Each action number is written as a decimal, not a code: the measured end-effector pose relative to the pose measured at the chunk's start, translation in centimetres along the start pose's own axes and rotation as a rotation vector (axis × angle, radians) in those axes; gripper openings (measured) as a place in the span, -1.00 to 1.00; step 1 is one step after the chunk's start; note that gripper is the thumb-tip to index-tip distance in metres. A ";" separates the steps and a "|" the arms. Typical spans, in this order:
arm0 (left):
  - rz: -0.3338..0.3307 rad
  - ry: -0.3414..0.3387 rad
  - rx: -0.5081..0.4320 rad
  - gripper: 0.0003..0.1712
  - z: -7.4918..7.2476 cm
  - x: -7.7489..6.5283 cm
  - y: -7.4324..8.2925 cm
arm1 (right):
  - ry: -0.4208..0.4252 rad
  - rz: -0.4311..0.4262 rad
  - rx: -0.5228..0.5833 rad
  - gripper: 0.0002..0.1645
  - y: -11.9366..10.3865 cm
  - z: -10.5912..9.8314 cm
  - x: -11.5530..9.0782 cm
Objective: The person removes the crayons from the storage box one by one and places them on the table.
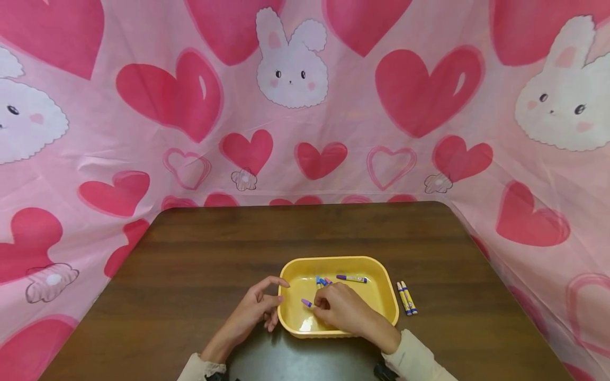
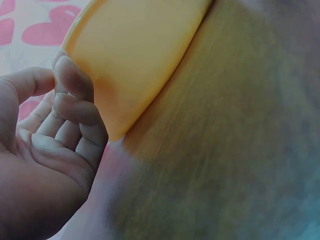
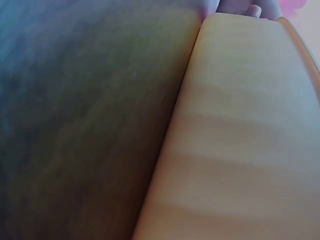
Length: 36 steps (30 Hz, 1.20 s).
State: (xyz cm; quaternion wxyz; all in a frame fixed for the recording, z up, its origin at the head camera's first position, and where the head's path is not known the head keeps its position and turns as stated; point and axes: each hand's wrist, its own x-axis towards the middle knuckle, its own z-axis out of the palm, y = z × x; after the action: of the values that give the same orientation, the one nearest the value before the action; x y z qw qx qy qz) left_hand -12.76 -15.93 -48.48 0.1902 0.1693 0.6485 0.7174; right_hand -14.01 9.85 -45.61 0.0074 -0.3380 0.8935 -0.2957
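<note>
A yellow plastic tray (image 1: 297, 334) sits on the table, its outer wall (image 3: 240, 140) filling much of the right wrist view. My left hand (image 1: 257, 304) grips its left rim, index finger over the edge and thumb beside it; in the left wrist view the curled fingers (image 2: 75, 107) lie against the tray wall (image 2: 135, 45). Inside the tray, my right hand (image 1: 345, 309) pinches a light-purple crayon (image 1: 306, 303), most of which the fingers cover. Just beyond that hand lie several blue and pink crayons (image 1: 319, 280), partly hidden. A dark-purple-tipped crayon (image 1: 352, 279) lies near the tray's back wall.
Two yellow-wrapped crayons (image 1: 406, 298) lie side by side on the brown wooden table (image 1: 229, 238), just right of the tray. A pink cloth (image 1: 338, 116) with hearts and rabbits hangs behind the table and along both sides.
</note>
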 end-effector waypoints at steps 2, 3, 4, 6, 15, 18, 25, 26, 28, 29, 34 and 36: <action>0.003 -0.001 0.001 -0.54 0.1 0.1 0.1 | 0.009 0.006 0.004 -0.86 0.0 -0.1 -0.1; 0.003 0.000 0.002 -0.54 0.1 0.1 0.2 | 0.014 0.007 0.006 -0.86 0.0 -0.2 -0.1; 0.002 0.000 0.003 -0.54 0.1 0.2 0.3 | 0.018 0.009 0.007 -0.86 0.0 -0.2 -0.1; 0.001 -0.001 0.006 -0.54 0.1 0.3 0.5 | 0.028 0.012 0.014 -0.87 -0.1 -0.3 -0.1; -0.007 0.008 0.028 -0.58 -0.2 0.5 1.1 | 0.062 -0.014 0.012 -0.87 -0.1 -0.4 0.4; -0.003 0.008 0.029 -0.58 -0.3 0.6 0.9 | 0.068 -0.013 0.004 -0.87 0.1 -0.3 0.4; -0.026 0.015 0.008 -0.53 -0.1 -0.2 0.0 | 0.055 -0.016 -0.005 -0.87 0.0 0.4 0.2; -0.030 0.024 0.009 -0.54 -0.1 -0.3 -0.1 | 0.056 -0.013 -0.001 -0.87 -0.1 0.5 0.2; -0.031 0.036 0.013 -0.54 -0.1 -0.5 -0.1 | 0.068 -0.014 0.001 -0.88 -0.3 0.5 0.2; -0.030 0.039 0.017 -0.54 -0.2 -0.5 -0.1 | 0.080 -0.015 -0.001 -0.89 -0.3 0.5 0.2; -0.034 0.034 0.024 -0.57 0.0 -0.1 -0.1 | 0.159 -0.023 -0.015 -0.93 -0.5 -0.2 -0.3; -0.032 0.028 0.023 -0.58 0.1 0.1 -0.1 | 0.197 -0.021 0.001 -0.94 -0.7 -0.6 -0.6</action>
State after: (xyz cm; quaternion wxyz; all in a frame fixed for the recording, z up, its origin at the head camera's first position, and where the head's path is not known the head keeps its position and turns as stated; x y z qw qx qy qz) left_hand -12.84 -15.80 -48.52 0.1905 0.1509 0.6620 0.7090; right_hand -13.27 10.15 -44.85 -0.0837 -0.3167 0.8861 -0.3278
